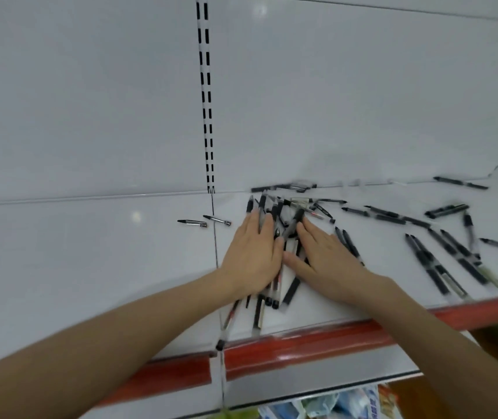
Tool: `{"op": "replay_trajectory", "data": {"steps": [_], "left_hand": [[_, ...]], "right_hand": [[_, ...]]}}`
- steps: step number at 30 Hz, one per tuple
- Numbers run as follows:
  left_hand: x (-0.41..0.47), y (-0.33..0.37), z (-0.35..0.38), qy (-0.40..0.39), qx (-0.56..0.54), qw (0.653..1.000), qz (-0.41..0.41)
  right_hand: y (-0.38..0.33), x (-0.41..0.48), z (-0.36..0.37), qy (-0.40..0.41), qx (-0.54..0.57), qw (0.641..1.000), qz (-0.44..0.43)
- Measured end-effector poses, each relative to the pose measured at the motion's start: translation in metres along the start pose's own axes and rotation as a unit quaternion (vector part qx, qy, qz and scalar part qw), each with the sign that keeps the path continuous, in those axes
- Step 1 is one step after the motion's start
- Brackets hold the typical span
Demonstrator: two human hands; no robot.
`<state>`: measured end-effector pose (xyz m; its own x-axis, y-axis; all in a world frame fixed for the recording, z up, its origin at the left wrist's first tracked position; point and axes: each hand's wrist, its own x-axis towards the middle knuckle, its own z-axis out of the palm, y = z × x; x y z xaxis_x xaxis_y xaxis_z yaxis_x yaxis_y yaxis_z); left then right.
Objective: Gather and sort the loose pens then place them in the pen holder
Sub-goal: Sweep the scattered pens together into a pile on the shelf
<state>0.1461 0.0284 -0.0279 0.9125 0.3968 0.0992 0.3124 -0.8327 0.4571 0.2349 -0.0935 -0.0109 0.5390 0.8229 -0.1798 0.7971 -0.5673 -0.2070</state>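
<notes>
Several black-capped pens lie scattered on a white shelf point(90, 252). A dense pile of pens point(281, 219) sits in the middle. My left hand point(250, 255) lies flat on the pile's left side, fingers extended. My right hand point(326, 255) lies flat on its right side, thumb touching the pens between the two hands. More pens point(441, 261) are spread to the right, and two short pens point(205, 222) lie apart on the left. No pen holder is in view.
The shelf has a red front edge strip point(302, 340) and a white back panel with a slotted upright point(207, 101). One pen point(226, 325) hangs near the front edge. Packaged goods point(332, 403) show on the shelf below.
</notes>
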Motion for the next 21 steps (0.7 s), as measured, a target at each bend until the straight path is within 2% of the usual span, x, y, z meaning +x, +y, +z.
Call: {"op": "replay_trajectory", "data": {"steps": [4, 6, 8, 10, 12, 16, 21], "left_hand": [[0.010, 0.010, -0.005, 0.030, -0.059, 0.998, -0.001], [0.004, -0.003, -0.015, 0.045, 0.015, 0.999, -0.019], [-0.006, -0.024, -0.024, 0.036, 0.133, 0.987, -0.086], [-0.014, -0.037, -0.032, 0.016, 0.174, 0.972, -0.159], [-0.014, -0.036, -0.032, 0.008, 0.154, 0.971, -0.182], [0.004, -0.013, -0.021, 0.015, 0.116, 0.985, -0.127], [0.016, 0.016, -0.001, 0.046, 0.038, 0.989, -0.133]], "right_hand": [[0.019, 0.006, -0.011, -0.001, 0.007, 1.000, -0.021], [0.027, 0.003, -0.018, 0.003, -0.011, 0.999, -0.036], [0.035, 0.000, -0.021, 0.007, -0.049, 0.998, -0.038], [0.042, 0.001, -0.021, -0.006, -0.066, 0.997, -0.027], [0.047, 0.003, -0.019, -0.023, -0.057, 0.998, -0.027], [0.054, 0.006, -0.017, -0.023, -0.030, 0.998, -0.054], [0.059, 0.012, -0.015, -0.014, 0.007, 0.997, -0.081]]}}
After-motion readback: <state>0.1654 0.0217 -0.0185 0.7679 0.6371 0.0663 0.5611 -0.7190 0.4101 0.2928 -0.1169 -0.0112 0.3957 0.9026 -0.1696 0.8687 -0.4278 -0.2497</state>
